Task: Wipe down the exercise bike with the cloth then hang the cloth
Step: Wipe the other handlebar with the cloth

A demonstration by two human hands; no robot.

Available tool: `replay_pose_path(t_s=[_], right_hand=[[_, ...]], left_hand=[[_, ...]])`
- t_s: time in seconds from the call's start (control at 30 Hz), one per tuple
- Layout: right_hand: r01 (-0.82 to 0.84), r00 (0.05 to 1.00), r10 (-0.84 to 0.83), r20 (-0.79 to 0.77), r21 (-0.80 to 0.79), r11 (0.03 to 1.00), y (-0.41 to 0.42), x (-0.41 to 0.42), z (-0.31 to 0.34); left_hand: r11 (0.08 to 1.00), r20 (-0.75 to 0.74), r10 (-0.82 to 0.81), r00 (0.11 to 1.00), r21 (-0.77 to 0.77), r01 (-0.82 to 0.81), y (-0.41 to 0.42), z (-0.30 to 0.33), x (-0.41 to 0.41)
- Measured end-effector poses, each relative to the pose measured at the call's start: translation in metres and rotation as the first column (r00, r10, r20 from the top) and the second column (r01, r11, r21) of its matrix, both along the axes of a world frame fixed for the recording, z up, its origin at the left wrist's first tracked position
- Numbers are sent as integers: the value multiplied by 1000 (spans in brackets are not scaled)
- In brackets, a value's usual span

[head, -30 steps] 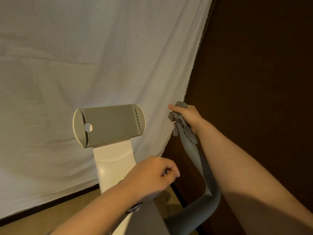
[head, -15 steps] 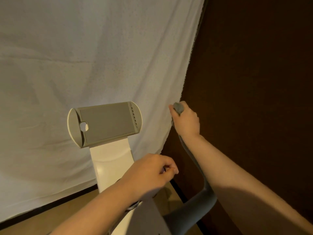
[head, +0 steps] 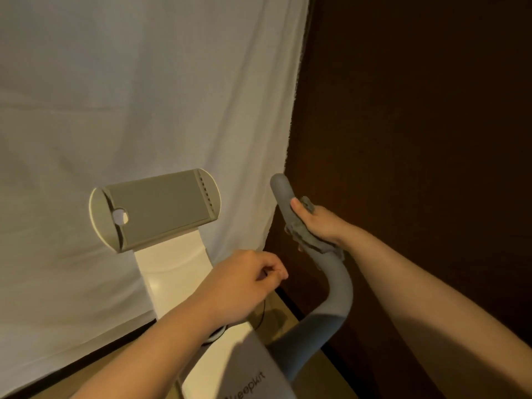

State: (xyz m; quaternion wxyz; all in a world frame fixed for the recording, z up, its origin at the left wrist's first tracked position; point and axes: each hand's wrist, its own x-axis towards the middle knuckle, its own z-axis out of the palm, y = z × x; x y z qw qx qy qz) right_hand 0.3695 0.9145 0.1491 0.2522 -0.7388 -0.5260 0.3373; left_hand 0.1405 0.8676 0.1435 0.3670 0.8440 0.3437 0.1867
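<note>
The exercise bike has a white stem (head: 172, 272) topped by a grey tablet holder (head: 155, 208). Its grey right handlebar (head: 335, 286) curves up to a rounded tip. My right hand (head: 319, 223) wraps a grey cloth (head: 305, 236) around the upper part of that handlebar, a little below the tip. My left hand (head: 244, 280) hovers in front of the stem as a loose fist, thumb against forefinger, with nothing seen in it. The left handlebar is out of view.
A white sheet (head: 144, 96) hangs right behind the bike. A dark brown wall (head: 417, 125) stands close on the right. A strip of tan floor (head: 288, 315) shows below the handlebar.
My right hand slid down the handlebar with the cloth, baring the rounded tip it covered before. My left hand barely moved.
</note>
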Motion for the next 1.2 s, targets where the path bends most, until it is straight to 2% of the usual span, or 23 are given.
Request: replay_pose_path(t_s=[0.1, 0.23, 0.47, 0.53, 0.57, 0.67, 0.73, 0.9, 1.03, 1.1, 1.17, 1.2], right_hand=[[33, 979, -17, -205, 77, 996, 7, 5, -9], [34, 969, -12, -245, 87, 996, -27, 1, -8], [258, 885, -260, -387, -58, 964, -53, 3, -18], [332, 865, -344, -366, -98, 938, -58, 0, -18], [359, 876, -371, -307, -95, 928, -63, -1, -19], [338, 941, -337, 20, -20, 941, -85, 1, -27], [293, 953, -296, 69, 42, 955, -88, -3, -20], [67, 996, -82, 39, 291, 954, -26, -12, 9], [163, 972, -68, -224, 436, 885, 18, -16, 30], [220, 954, -72, -289, 522, 824, 32, -21, 38], [167, 968, -24, -249, 572, 803, 41, -31, 37], [99, 986, -2, -165, 582, 807, 45, -38, 31]], left_hand=[[1000, 6, -3, 1000, -13, 4, 0, -1, 1], [1000, 23, 8, 1000, -18, -7, 0, -1, 1], [1000, 28, 23, 999, 15, -23, -3, 0, -2], [999, 22, 18, 1000, 26, -19, -3, 0, -2], [999, 20, 16, 1000, 29, -17, -2, -1, -2], [999, -2, 14, 1000, 30, -14, -1, -3, -1], [999, -14, 8, 1000, 32, -8, -1, -2, 0], [1000, -20, 9, 1000, 0, -9, -1, 0, 2], [999, 11, 54, 999, 4, -54, -2, -2, -1], [998, 17, 56, 998, 7, -56, -2, -3, -2], [999, 13, 49, 999, 12, -50, -3, -2, -2], [999, 13, 49, 999, 13, -49, -3, -1, -3]])
